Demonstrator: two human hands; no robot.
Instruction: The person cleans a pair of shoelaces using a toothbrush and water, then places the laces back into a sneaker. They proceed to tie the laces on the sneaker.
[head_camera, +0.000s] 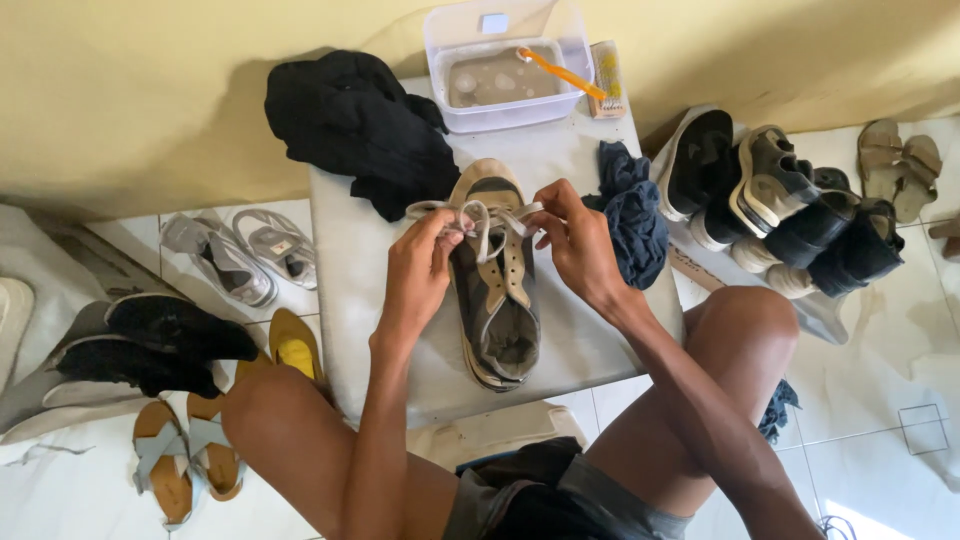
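A grey and tan sneaker (497, 300) lies on a low white table (590, 340), toe pointing away from me. Its white lace (478, 215) crosses over the toe end. My left hand (418, 268) pinches the lace on the shoe's left side. My right hand (577, 240) grips the lace's other end on the right side. Both hands hold the lace taut above the front eyelets.
A clear tub (505, 75) of murky water with an orange toothbrush (560, 72) stands at the table's far edge. Black cloth (360, 125) and a blue rag (632, 210) lie on the table. Shoes and sandals (790, 205) crowd the tiled floor on both sides.
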